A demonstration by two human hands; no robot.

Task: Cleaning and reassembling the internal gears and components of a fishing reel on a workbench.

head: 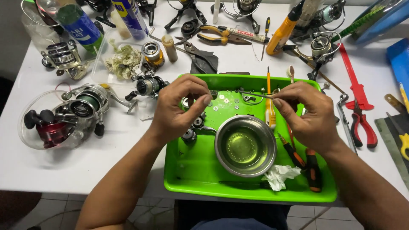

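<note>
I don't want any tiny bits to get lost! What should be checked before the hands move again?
1. Left hand pinches the small metal part: ok.
2. Right hand grips the thin rod: ok.
3. Both are over the green tray: ok.
4. Loose washers lie inside the tray: ok.
5. Steel bowl sits upright: ok.
6. Rod tip lined up with the part: cannot tell.
</note>
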